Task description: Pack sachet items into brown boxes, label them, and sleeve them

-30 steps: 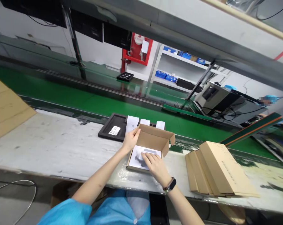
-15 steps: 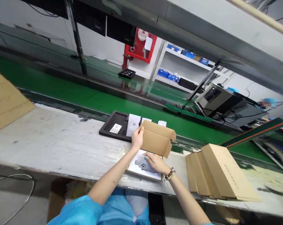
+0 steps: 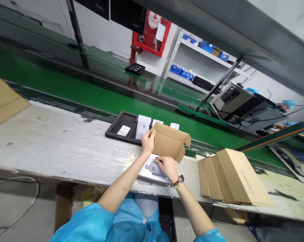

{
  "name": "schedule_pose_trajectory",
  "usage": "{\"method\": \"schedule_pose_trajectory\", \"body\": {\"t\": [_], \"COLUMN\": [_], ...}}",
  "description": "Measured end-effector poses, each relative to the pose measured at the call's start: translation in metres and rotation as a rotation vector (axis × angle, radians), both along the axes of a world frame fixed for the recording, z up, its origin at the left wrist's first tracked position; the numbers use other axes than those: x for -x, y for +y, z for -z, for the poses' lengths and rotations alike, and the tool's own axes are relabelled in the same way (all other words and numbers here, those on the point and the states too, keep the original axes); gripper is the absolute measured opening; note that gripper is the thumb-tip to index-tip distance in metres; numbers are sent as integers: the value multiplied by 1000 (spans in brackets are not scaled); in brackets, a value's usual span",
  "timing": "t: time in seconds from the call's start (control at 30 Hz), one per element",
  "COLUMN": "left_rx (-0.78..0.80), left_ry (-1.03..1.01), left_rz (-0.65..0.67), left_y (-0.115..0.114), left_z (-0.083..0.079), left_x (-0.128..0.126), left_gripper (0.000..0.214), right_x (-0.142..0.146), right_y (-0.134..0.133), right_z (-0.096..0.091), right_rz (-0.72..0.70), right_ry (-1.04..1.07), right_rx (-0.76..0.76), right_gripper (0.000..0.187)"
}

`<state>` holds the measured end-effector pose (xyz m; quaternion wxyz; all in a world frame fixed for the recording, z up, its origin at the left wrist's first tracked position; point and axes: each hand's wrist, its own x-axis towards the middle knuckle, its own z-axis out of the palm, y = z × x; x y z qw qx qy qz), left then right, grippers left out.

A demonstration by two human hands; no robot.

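Note:
A small brown cardboard box [image 3: 168, 147] stands with its lid raised at the middle of the bench. My left hand [image 3: 148, 141] pinches the lid's left edge. Inside the box, a grey bag [image 3: 155, 168] with a dark recycling mark lies in a white insert [image 3: 143, 172]. My right hand [image 3: 168, 167] is over the bag's right part, thumb and fingers drawn together at its upper edge; the palm hides part of the bag. Behind the box sits a black tray [image 3: 114, 129] holding a white label [image 3: 123, 130] and white packets [image 3: 143, 127].
Several flattened or nested brown cartons [image 3: 242, 178] lean at the right of the bench. Another cardboard sheet [image 3: 5, 104] is at the far left. A green conveyor belt [image 3: 96, 95] runs behind the bench, with a dark tray [image 3: 135, 69] beyond it. A metal post [image 3: 223, 79] rises at right.
My right hand has gone from lying with its thumb on the grey bag to bent, gathered fingers at its upper edge. My left hand still holds the lid. The view has shifted slightly.

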<state>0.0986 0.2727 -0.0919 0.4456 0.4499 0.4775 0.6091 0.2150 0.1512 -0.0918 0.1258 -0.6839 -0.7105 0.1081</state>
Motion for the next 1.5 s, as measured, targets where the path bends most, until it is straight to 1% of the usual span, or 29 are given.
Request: {"method": "schedule_pose_trajectory", "body": {"t": [0.1, 0.23, 0.27, 0.33, 0.4, 0.43, 0.5, 0.57, 0.6, 0.63, 0.67, 0.7, 0.73, 0.77, 0.8, 0.83, 0.9, 0.93, 1.0, 1.07, 1.1, 1.17, 1.27, 1.33, 1.4, 1.5], "left_rx": [9, 14, 16, 23, 31, 31, 15, -24, -53, -85, -116, -145, -168, -187, -199, -201, -198, -200, -218, -250, -257, -277, -398, -475, -481, -424], "left_ry": [-36, -90, -99, -104, -91, -76, -28, 48, 94, 141, 182, 231, 296, 385, 478, 564, 675, 696, 754, 823, 845, 853, 832, 811, 858, 1047], "left_rz": [34, 118, 145, 206, 262, 287, 332, 370, 383, 391, 390, 385, 370, 364, 376, 398, 443, 450, 418, 402, 415, 455, 487, 498, 540, 616], "left_y": [1, 6, 8, 12, 14, 13, 5, -11, -22, -34, -46, -58, -69, -79, -87, -93, -98, -99, -97, -95, -95, -98, -108, -116, -123, -134], "left_z": [2, 0, -1, -3, -5, -7, -12, -18, -22, -26, -29, -31, -32, -32, -30, -28, -23, -21, -18, -17, -16, -11, 7, 22, 34, 47], "left_x": [1, 7, 9, 12, 14, 16, 21, 33, 41, 51, 61, 72, 83, 93, 101, 107, 113, 113, 110, 106, 105, 107, 117, 126, 135, 149], "left_gripper": [42, 40, 40, 42, 46, 48, 51, 49, 44, 38, 34, 35, 40, 47, 53, 57, 57, 55, 54, 59, 63, 72, 78, 78, 78, 86], "right_x": [7, 18, 20, 24, 26, 27, 25, 18, 13, 7, 0, -7, -14, -20, -26, -32, -41, -45, -51, -55, -56, -56, -55, -54, -54, -55], "right_y": [-13, -44, -52, -65, -72, -74, -75, -77, -79, -82, -86, -91, -94, -97, -97, -97, -91, -87, -80, -78, -79, -86, -104, -119, -134, -153], "right_z": [0, -1, 1, 10, 19, 22, 25, 21, 19, 16, 13, 11, 10, 9, 9, 8, 5, 2, -4, -10, -12, -12, -2, 9, 22, 42], "right_rz": [-6, -61, -82, -123, -141, -144, -150, -199, -233, -235, -195, -107, 19, 161, 294, 394, 504, 521, 472, 354, 299, 229, 163, 132, 145, 130], "right_ry": [1, -3, -12, -39, -65, -73, -68, -35, -2, 46, 101, 155, 201, 233, 253, 265, 295, 317, 369, 419, 441, 480, 503, 452, 294, 37], "right_rx": [-68, -188, -217, -264, -279, -272, -252, -251, -268, -326, -425, -555, -697, -818, -894, -922, -889, -849, -734, -589, -517, -406, -312, -290, -292, -320], "right_gripper": [22, 29, 35, 57, 77, 81, 86, 87, 82, 71, 56, 42, 34, 29, 29, 37, 59, 62, 52, 38, 34, 35, 55, 69, 76, 75]}}
